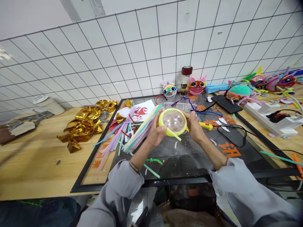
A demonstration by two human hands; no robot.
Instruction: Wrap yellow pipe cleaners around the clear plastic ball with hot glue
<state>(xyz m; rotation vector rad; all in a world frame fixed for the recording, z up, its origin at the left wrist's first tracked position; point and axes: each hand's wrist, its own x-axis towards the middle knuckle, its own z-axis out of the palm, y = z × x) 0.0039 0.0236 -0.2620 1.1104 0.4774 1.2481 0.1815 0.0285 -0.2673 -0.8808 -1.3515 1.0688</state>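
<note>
Between my two hands is a clear plastic dome [174, 120] ringed with yellow pipe cleaner [162, 117], one loose end sticking out at its lower edge. My left hand [156, 130] is closed on the left side of it, thumb over the yellow rim. Around the right side my right hand [195, 127] is closed, its fingertips partly hidden behind the rim. A yellow glue gun [205, 125] lies on the dark panel just beyond my right hand. Beside my left wrist lies a bundle of pastel pipe cleaners [138, 135].
Crumpled gold foil [87, 121] lies at left. Two decorated faces [169, 90] and a lidded bottle [186, 80] stand by the tiled wall. A phone [227, 104], a power strip [272, 118] and trailing cables occupy the right. Another person's hand [6, 134] shows at far left.
</note>
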